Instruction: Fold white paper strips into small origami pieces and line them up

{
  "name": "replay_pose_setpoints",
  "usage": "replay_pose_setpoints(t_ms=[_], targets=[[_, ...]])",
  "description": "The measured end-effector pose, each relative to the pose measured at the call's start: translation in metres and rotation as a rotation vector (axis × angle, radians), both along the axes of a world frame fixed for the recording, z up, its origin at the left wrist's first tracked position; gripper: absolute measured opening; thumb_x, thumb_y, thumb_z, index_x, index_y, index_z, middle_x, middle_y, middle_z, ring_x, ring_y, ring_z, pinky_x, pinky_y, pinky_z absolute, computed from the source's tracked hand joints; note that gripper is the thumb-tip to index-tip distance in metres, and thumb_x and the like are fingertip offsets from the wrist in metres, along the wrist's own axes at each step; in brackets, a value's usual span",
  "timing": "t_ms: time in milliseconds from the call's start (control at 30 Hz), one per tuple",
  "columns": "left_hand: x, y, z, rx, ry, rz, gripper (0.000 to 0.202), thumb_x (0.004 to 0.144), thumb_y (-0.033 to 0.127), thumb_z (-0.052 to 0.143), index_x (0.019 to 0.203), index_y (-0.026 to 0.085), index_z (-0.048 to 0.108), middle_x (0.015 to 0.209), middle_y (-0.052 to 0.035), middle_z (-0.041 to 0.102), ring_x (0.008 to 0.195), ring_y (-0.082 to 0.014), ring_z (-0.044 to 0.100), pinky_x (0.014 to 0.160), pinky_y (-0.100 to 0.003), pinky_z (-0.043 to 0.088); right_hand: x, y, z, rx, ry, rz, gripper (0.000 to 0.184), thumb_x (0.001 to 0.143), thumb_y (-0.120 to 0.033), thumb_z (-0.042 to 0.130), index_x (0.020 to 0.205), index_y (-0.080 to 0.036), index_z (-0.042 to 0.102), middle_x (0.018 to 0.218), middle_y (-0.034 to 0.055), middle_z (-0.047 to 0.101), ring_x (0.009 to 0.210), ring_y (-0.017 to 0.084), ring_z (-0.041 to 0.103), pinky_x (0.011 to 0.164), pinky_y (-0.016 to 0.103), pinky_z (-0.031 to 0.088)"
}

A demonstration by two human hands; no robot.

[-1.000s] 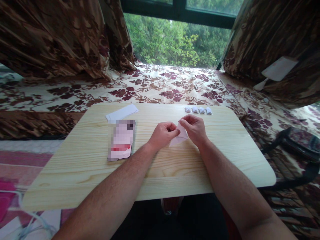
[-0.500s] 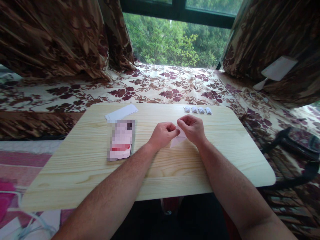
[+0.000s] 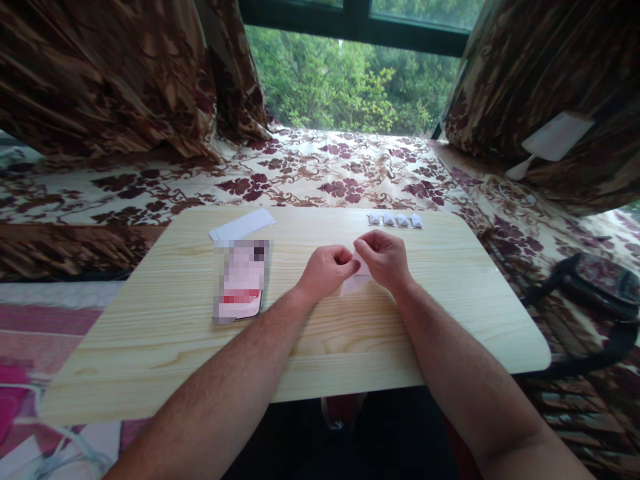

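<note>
My left hand (image 3: pixel 327 269) and my right hand (image 3: pixel 384 259) meet over the middle of a light wooden table (image 3: pixel 300 333). Both are closed in a pinch on a small folded piece of white paper (image 3: pixel 356 282), whose lower corner shows between them just above the tabletop. Most of the paper is hidden by my fingers. Several small folded white paper pieces (image 3: pixel 395 219) lie in a row at the far edge of the table, beyond my right hand.
A stack of white paper strips (image 3: pixel 242 226) lies at the far left of the table, with a phone (image 3: pixel 241 281) just in front of it. Floral bedding (image 3: pixel 310 170), brown curtains and a window lie beyond. A dark object (image 3: pixel 590 293) sits right of the table.
My right hand has moved slightly closer to the left, covering more of the paper. Everything else is as before.
</note>
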State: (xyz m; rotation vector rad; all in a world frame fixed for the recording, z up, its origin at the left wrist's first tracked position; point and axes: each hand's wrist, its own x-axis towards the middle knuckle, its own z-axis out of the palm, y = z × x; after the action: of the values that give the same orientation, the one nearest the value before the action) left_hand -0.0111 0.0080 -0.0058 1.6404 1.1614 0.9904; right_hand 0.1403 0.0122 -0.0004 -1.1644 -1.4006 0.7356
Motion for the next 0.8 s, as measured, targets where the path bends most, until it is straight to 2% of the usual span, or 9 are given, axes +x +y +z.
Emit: replay_pose_setpoints(t_ms=[433,633,800], targets=[[-0.0007,0.0000,-0.0013,-0.038,0.005,-0.023,0.025,0.075,0.037,0.070,0.065,0.015,0.062,0.059,0.0022,0.056,0.055,-0.0095,0.044,0.054,-0.024,0.035,0.0041,0.0013,0.0043,-0.092,0.147,0.050,0.013,0.074,-0.026,0.070,0.065,-0.016,0.070,0.059,-0.0012,0.061,0.055,0.011,0.050,0.052,0.025,0.037],[-0.0016,0.0006,-0.0011,-0.080,-0.011,-0.062,0.025,0.074,0.037,0.070,0.066,0.015,0.063,0.059,0.0019,0.057,0.054,-0.0097,0.046,0.052,-0.023,0.034,0.0039,0.0012,0.0032,-0.067,0.111,0.022,0.013,0.075,-0.024,0.064,0.066,-0.017,0.070,0.055,-0.0026,0.058,0.052,0.010,0.046,0.049,0.025,0.033],[-0.0032,0.0020,0.0012,-0.087,-0.019,-0.081,0.026,0.075,0.039,0.070,0.065,0.015,0.062,0.056,0.0027,0.054,0.052,-0.0090,0.043,0.051,-0.023,0.032,0.0034,0.0031,0.0012,-0.023,0.044,-0.010,0.016,0.079,-0.028,0.063,0.068,-0.018,0.067,0.057,-0.0024,0.057,0.054,0.011,0.047,0.052,0.026,0.036]])
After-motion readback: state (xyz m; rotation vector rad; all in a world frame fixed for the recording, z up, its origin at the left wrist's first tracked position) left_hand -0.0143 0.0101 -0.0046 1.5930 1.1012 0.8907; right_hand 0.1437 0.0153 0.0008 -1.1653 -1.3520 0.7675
